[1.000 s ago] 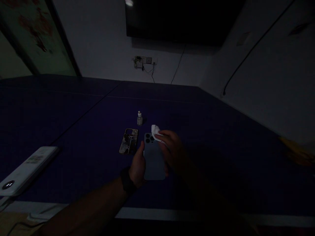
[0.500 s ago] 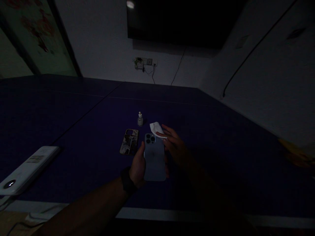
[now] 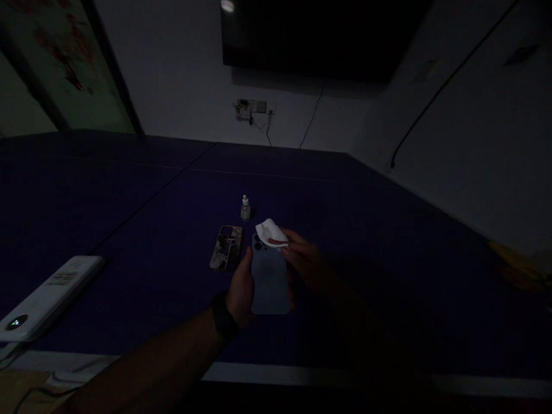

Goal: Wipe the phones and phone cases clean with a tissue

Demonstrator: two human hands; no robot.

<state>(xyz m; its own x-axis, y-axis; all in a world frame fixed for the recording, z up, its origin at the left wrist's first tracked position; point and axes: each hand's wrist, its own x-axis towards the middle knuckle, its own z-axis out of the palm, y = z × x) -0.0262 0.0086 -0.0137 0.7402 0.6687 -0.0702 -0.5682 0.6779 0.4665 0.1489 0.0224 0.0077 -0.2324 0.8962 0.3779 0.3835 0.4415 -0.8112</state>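
Observation:
A smartphone (image 3: 270, 282) lies back side up in my left hand (image 3: 242, 290), whose thumb runs along its left edge and whose fingertips show at its right edge. My right hand (image 3: 308, 261) is closed on a white cloth or wipe (image 3: 271, 233), which covers part of the camera block at the phone's top. Whether the cloth presses on the lenses I cannot tell. To the left of the phone, a dark patterned phone case (image 3: 226, 248) lies flat on the table. Behind the case stands a small dropper bottle (image 3: 245, 209) with a white top.
The dark blue table (image 3: 164, 241) reaches back to the wall. At the left lies a white power bank (image 3: 52, 296) with a cable at its near end. Something yellow (image 3: 513, 264) lies at the far right. A large dark screen (image 3: 323, 40) hangs above wall sockets (image 3: 256, 107).
My right hand has moved the cloth a little left and down, so it now covers more of the phone's camera block. The left hand and phone have barely moved.

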